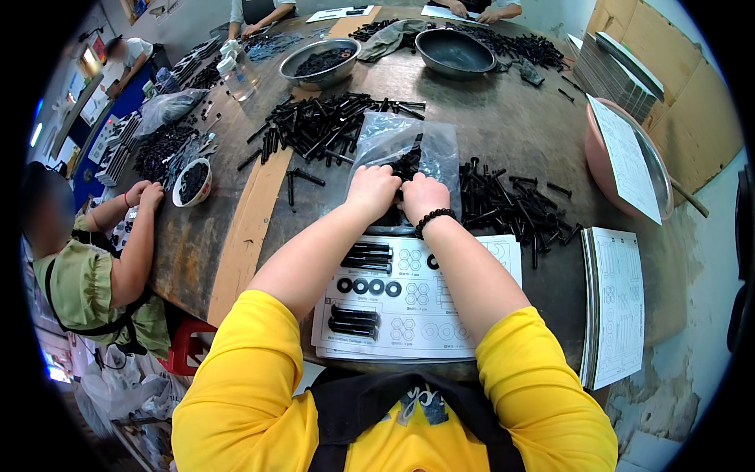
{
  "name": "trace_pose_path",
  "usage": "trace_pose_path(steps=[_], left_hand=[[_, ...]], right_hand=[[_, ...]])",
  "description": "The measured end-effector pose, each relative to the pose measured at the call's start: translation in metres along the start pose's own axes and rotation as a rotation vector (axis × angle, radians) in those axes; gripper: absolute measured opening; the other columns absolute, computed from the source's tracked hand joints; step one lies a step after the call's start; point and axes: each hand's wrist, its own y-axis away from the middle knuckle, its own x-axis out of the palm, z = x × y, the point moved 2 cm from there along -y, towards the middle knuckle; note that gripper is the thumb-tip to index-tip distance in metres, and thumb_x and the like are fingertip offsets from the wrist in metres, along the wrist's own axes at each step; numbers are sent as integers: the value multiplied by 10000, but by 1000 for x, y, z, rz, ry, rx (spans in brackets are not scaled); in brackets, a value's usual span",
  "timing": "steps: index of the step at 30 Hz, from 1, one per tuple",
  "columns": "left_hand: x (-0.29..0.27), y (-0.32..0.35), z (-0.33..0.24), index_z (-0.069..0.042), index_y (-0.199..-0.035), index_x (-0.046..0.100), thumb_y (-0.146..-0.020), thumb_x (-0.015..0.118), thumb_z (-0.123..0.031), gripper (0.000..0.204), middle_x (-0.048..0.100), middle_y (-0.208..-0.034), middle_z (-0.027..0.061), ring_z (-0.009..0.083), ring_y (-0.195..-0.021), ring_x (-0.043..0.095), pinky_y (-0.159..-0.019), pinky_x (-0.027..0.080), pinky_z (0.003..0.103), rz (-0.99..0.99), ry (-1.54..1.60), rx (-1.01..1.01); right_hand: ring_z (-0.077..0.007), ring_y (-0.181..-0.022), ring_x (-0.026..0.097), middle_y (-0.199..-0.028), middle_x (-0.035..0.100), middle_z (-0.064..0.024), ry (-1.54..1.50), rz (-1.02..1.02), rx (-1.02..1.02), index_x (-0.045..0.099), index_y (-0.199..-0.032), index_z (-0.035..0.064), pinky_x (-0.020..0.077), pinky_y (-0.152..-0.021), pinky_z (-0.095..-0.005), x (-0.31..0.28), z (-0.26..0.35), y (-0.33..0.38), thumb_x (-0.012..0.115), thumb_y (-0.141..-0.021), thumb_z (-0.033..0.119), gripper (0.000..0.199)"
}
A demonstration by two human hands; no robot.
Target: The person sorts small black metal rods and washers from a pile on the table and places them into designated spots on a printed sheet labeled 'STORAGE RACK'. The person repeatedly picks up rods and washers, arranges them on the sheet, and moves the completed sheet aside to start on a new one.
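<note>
Both hands meet over a clear plastic bag holding small black parts. The fingers of my left hand are curled down at these parts. Close beside it, my right hand has its fingers bent inward too. What either hand pinches is hidden. Just below lies a printed sheet with outline drawings of hardware. On it rest long black bolts, a row of black washers and more black bolts. Another small black ring shows beside my right forearm.
Loose black bolts form piles beyond the bag and right of it. Two metal bowls stand farther back. At right are a pink basin and a sheet stack. A co-worker sits at left near a small bowl.
</note>
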Motion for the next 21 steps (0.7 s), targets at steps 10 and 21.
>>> trace_pose_path(steps=[10,21], left_hand=[[-19,13,41,-21,-913,626,-766,640,-156,199,640,-822,125,248,-752,610,-677,465,327,-65,697,-394],[-36,51,35,21,-877,605,-801,621,-138,177,616,-718,67,126,-649,560,-617,446,259,-86,899,-396]], right_hand=[[-330,-853,591,-876,608,-152,-302,-153,-95,628,-875,69,480,-747,-407,-7,-19,-12,554,-802,172,147],[-323,-897,592,-943,619,-153,-302,-53,66,624,-898,62,477,-762,-410,-13,-3,-21,581,-778,218,201]])
